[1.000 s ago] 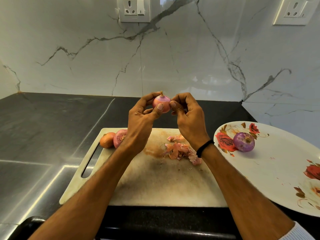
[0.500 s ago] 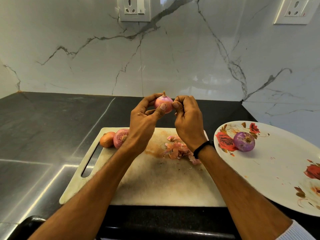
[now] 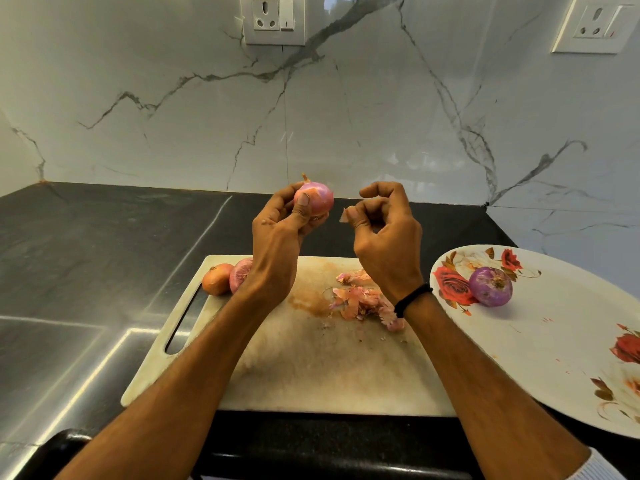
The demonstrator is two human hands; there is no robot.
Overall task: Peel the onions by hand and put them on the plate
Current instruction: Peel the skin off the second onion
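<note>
My left hand [image 3: 277, 233] grips a partly peeled pink onion [image 3: 318, 199] above the cutting board, thumb pressed on its skin. A little to its right, my right hand [image 3: 384, 230] pinches a small scrap of onion skin [image 3: 344, 215] between thumb and fingers, apart from the onion. One peeled purple onion [image 3: 491, 286] lies on the flowered white plate [image 3: 554, 341] at the right. Two unpeeled onions, an orange one [image 3: 216, 278] and a pink one [image 3: 239, 277], sit at the board's far left corner, partly behind my left wrist.
The pale cutting board [image 3: 304, 362] has a handle slot at its left and a heap of onion skins [image 3: 363, 301] near my right wrist. Dark stone counter [image 3: 86, 258] runs left and back to the marble wall. The plate overhangs the counter's right side.
My hands were together on the onion. Now my right hand has drawn away to the right with a scrap of skin torn off, while the left keeps the onion.
</note>
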